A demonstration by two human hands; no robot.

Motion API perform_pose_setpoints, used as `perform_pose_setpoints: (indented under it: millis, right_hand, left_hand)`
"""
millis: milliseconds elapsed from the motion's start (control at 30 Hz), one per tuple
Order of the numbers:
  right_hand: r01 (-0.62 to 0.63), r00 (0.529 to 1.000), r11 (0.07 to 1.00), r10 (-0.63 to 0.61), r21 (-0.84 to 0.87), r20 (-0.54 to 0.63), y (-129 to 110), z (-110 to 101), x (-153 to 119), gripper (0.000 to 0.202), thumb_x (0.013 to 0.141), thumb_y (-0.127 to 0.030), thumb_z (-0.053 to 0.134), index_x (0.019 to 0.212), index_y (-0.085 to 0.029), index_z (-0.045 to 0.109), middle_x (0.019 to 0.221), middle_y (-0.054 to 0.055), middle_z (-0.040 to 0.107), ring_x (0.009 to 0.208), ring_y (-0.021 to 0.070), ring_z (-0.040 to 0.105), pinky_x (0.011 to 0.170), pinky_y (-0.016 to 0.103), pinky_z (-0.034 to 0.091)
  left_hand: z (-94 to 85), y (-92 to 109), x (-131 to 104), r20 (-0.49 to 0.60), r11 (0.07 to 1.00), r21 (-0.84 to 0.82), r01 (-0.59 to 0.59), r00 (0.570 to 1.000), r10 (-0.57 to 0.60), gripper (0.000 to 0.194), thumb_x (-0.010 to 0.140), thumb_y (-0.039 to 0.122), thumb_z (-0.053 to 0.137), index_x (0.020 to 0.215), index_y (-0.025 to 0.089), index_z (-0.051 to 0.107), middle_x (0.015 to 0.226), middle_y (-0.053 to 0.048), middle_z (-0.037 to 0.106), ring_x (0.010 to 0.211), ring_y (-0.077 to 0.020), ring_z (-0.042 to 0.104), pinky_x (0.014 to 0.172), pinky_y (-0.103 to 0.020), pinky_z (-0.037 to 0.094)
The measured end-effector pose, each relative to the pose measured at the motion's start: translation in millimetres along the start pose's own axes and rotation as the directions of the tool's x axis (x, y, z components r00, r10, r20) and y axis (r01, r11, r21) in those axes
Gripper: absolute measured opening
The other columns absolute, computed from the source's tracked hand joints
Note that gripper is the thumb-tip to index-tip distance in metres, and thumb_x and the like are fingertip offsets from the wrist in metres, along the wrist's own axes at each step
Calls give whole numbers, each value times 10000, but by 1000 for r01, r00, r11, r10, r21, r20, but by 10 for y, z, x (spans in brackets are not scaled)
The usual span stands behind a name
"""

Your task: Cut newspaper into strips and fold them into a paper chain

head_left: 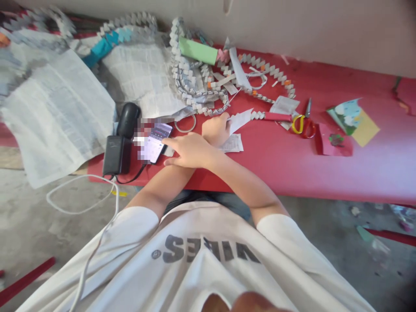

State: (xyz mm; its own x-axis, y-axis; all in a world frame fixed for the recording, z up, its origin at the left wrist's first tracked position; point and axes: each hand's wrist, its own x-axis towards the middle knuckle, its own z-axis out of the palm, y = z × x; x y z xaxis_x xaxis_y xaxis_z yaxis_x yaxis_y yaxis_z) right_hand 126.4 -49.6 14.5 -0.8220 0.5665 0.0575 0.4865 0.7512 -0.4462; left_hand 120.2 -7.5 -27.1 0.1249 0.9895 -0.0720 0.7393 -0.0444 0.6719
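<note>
My right hand (191, 149) crosses over my left forearm, with a finger stretched out to the lit screen of a phone (157, 141). It holds nothing, and its thumb is apart from the finger. Beyond it, my left hand (216, 129) is closed on a white paper strip (242, 120), which sticks out to the right. Past the strip lie a short folded paper chain (258, 115) and a pink paper piece (277, 116). Small printed paper pieces (234, 143) rest beside my left hand. The fingertips of my left hand are partly hidden.
On the red table (260, 169) lie scissors (303, 123) with yellow and red handles, colored papers (352, 121) and long folded paper chains (191, 82). Printed sheets (61, 112) cover the left. A black power bank (116, 154) and a white cable (81, 177) are near the phone.
</note>
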Motion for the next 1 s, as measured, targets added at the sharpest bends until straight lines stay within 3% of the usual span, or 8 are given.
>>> perform_pose_setpoints:
  millis: [100,200,333,500,733,867,1000]
  right_hand:
    - [-44,992,998,50,-52,118,-30,156,421,728,991,-715,646,1555,-261,573,1224,159,820,1053,385,791,882,452,530]
    - [-85,986,995,91,-54,140,56,233,562,783,951,-813,614,1530,-285,602,1207,161,817,1042,405,795,820,426,514]
    - [-86,981,993,99,-83,169,104,247,568,823,933,-836,617,1607,-367,564,1320,168,764,1098,397,782,835,412,485]
    - [61,983,997,-68,44,169,95,238,540,627,978,-687,680,1509,-351,669,1257,90,788,1052,328,774,767,369,434]
    - [-11,996,1000,9,21,92,171,233,504,637,1021,-602,661,1580,-300,608,1377,123,782,1178,343,759,865,380,466]
    - [-17,989,1000,16,5,145,120,232,517,611,995,-631,677,1523,-325,676,1261,114,833,1102,345,779,842,379,458]
    - [28,979,988,-58,152,197,59,210,473,577,990,-620,697,1502,-354,697,1101,43,856,1051,278,777,826,346,447]
  left_hand:
    - [97,-81,74,-58,987,140,-84,994,93,284,1113,369,515,1332,329,690,1153,-36,817,957,-235,678,844,-448,484]
    - [168,-163,137,-84,975,197,-104,989,123,293,1125,388,479,1329,315,676,1147,-30,819,960,-236,696,788,-439,443]
    - [201,-214,183,-70,979,181,-98,991,113,344,1125,438,400,1332,350,660,1158,-12,810,981,-240,686,809,-448,430]
    - [178,-237,188,-23,991,113,-73,997,76,451,1085,548,298,1371,429,626,1230,49,808,1037,-219,654,891,-473,434]
    - [196,-225,175,-29,992,98,-74,997,77,318,1118,439,412,1344,412,633,1254,14,807,968,-184,618,877,-484,407]
    - [219,-249,179,-59,983,156,-98,992,108,286,1127,410,444,1329,397,647,1186,31,812,958,-188,630,820,-474,426]
    - [236,-282,175,-51,974,165,-155,985,165,337,1139,455,386,1332,385,652,1189,23,811,983,-182,650,819,-456,455]
